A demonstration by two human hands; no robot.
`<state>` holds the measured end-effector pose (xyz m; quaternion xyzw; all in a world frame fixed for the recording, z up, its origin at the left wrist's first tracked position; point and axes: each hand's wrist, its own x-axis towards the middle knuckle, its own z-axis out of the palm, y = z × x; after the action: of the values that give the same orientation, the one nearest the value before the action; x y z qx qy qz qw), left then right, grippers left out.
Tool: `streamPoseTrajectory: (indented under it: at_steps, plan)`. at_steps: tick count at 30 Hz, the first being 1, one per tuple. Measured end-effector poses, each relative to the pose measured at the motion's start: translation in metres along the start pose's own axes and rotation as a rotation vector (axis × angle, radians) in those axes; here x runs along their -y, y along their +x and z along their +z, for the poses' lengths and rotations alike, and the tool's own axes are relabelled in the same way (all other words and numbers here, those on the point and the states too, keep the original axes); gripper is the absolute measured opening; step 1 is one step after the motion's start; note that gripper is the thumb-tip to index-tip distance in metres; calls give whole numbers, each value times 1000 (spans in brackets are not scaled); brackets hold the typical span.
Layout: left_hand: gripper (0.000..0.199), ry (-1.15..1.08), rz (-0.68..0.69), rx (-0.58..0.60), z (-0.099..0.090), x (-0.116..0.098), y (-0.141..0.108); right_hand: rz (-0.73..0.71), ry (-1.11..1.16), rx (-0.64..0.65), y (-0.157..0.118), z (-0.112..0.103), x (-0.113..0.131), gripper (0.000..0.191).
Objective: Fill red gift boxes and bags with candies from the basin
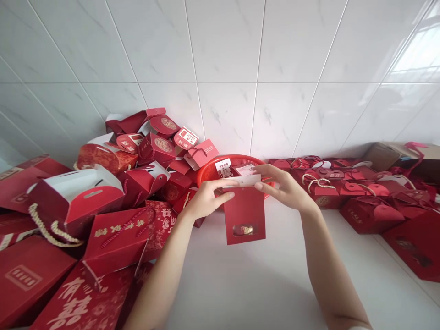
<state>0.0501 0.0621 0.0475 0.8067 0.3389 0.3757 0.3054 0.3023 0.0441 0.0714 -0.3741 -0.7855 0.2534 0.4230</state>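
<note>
A red paper gift box (245,208) with a small clear window low on its front hangs upright between my hands. Something gold shows through the window. My left hand (209,198) pinches the left end of its pale top flap, thumb in front. At the right end, the thumb and fingers of my right hand (286,187) close on the same flap. Just behind the box stands a red plastic basket (252,159), partly hidden by it. White-and-red printed cards (224,168) lie in the basket.
Red gift boxes (161,149) are heaped on the left, several with rope handles and raised lids. More closed red boxes (371,213) stand in rows on the right. A brown cardboard box (385,157) is at the far right. White tiled wall (227,55) rises behind the white surface (247,284).
</note>
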Motion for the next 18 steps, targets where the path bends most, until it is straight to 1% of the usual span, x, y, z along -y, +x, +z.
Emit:
streamPoseTrajectory:
  at_steps: [3,4,5,6,7,9,11,14,16,18]
  plan:
    - [58,-119,29,-162,-1,-4,-1,6,83,47,1,5,-3,54]
    - [66,-154,24,-195,-1,-5,-2,19,116,40,2,7,-4,56]
    - [70,-179,16,-212,-1,-5,-2,31,149,25,2,9,-5,58]
    - [68,-189,9,-218,-1,-5,-2,39,178,11,2,10,-6,59]
    - [60,-184,5,-218,-1,-5,-2,44,202,1,3,11,-7,60]
    - [38,-145,3,-217,-1,-3,-2,51,231,4,3,12,-8,61]
    - [22,-105,11,-223,-2,0,-1,64,260,31,4,12,-7,57]
    - [16,-81,28,-233,-3,4,0,80,274,24,5,10,-6,45]
    - [16,-60,38,-230,-3,5,0,96,266,14,7,10,-7,41]
    - [17,-31,46,-217,-3,4,0,113,261,44,8,8,-9,38]
